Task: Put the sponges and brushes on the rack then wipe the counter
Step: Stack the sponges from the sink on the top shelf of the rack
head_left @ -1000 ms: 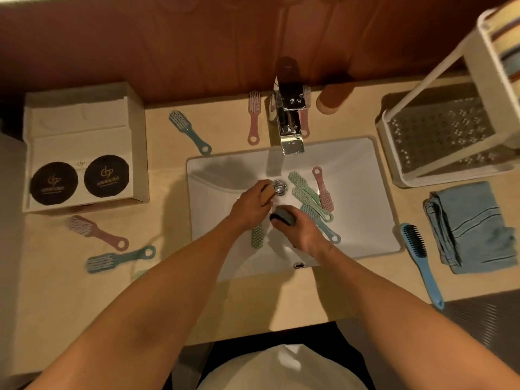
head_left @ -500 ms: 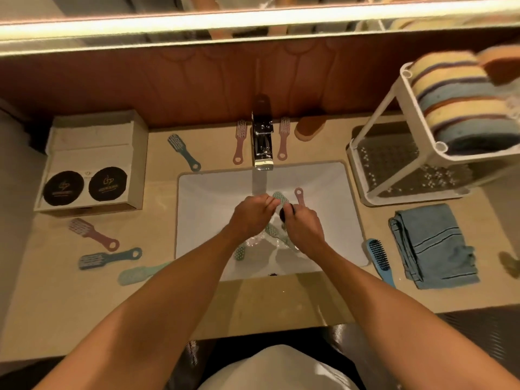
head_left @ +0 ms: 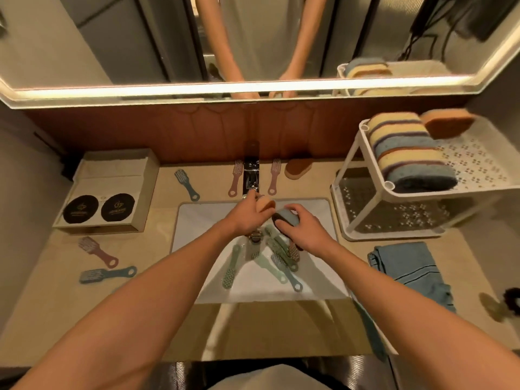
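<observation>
**Sponges lifted from the sink, rack transfer pending**

At far left we note a box [head_left: 107,192] on the counter [head_left: 146,327], with a pink brush [head_left: 97,251] and a teal brush [head_left: 107,275] lying loose in front of it. These wait out of the working path; we judge they are left for later trips.

Behind the sink [head_left: 197,218], three more brushes flank the tap [head_left: 251,175], and an orange sponge [head_left: 298,168] lies just right of them.

Our left hand [head_left: 243,218] is above the sink, fingers curled closed around a peach sponge [head_left: 266,204]. Our right hand [head_left: 302,228] is just beside it, fingers wrapped over a blue sponge [head_left: 285,218] with a dark underside. We hold one sponge per hand, apparently so that both go to the rack in one trip. Several brushes remain in the basin [head_left: 277,254] below the hands.

At right, the rack [head_left: 363,153] carries a row of striped sponges [head_left: 408,156] and one orange sponge on its upper tier; the lower tier looks bare. A folded blue cloth [head_left: 408,266] lies near the rack, presumably kept ready for wiping.

Compared with half a second ago, both hands are higher above the basin, the two sponges now show clearly in the grips, and the view is tilted up to take in more of the mirror [head_left: 253,46].
</observation>
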The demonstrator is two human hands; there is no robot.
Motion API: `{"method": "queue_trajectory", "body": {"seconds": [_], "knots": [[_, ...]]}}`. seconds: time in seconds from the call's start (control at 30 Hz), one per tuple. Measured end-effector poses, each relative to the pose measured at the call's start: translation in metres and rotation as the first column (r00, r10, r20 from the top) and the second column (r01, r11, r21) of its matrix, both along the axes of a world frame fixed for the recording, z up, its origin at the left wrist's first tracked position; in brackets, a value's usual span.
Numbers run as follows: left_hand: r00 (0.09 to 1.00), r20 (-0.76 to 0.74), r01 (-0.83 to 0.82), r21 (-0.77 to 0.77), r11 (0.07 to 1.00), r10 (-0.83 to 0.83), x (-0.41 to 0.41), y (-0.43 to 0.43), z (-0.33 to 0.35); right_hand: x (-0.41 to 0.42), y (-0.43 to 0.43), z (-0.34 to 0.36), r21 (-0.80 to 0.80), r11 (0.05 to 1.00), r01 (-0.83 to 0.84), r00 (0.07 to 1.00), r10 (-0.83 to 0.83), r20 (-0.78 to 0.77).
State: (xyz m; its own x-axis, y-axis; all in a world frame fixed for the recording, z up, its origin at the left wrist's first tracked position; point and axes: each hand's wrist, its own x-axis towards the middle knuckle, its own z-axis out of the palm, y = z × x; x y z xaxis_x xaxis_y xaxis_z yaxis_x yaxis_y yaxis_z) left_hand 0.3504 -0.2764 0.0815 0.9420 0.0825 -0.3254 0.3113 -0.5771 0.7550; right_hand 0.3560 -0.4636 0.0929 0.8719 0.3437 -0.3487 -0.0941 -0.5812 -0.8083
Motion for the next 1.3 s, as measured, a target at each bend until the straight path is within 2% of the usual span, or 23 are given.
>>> {"method": "queue_trajectory", "body": {"seconds": [0.2,0.3,0.43,0.57,0.67,0.87,1.1,1.3], "knots": [[0.999,0.032,-0.014,0.137,0.991,0.009,0.011,-0.005,0.04,0.013,-0.014,0.031,0.031,0.997,-0.064,0.998,0.065,-0.018],[0.998,0.058,0.007,0.154,0.988,-0.016,0.016,-0.009,0.063,0.02,-0.02,0.053,0.005,0.995,-0.104,0.991,0.104,0.079],[0.98,0.19,0.021,0.193,0.981,-0.059,0.026,-0.018,0.093,0.032,-0.033,0.084,0.008,0.988,-0.153,0.967,0.148,0.205],[0.959,0.262,0.04,0.242,0.969,-0.105,0.042,-0.024,0.124,0.046,-0.052,0.116,-0.023,0.987,-0.157,0.928,0.155,0.338],[0.945,0.305,0.04,0.247,0.968,-0.117,0.055,-0.035,0.146,0.057,-0.067,0.137,-0.069,0.989,-0.129,0.874,0.146,0.464],[0.898,0.39,0.099,0.279,0.955,-0.206,0.079,-0.078,0.195,0.069,-0.106,0.17,-0.042,0.998,-0.052,0.792,0.067,0.607],[0.912,0.281,0.268,0.144,0.953,-0.299,0.097,-0.133,0.221,0.087,-0.167,0.184,-0.06,0.997,0.041,0.77,0.006,0.638],[0.882,0.281,0.324,0.217,0.921,-0.377,0.11,-0.182,0.232,0.101,-0.214,0.186,-0.186,0.959,0.214,0.755,-0.042,0.655]]}}
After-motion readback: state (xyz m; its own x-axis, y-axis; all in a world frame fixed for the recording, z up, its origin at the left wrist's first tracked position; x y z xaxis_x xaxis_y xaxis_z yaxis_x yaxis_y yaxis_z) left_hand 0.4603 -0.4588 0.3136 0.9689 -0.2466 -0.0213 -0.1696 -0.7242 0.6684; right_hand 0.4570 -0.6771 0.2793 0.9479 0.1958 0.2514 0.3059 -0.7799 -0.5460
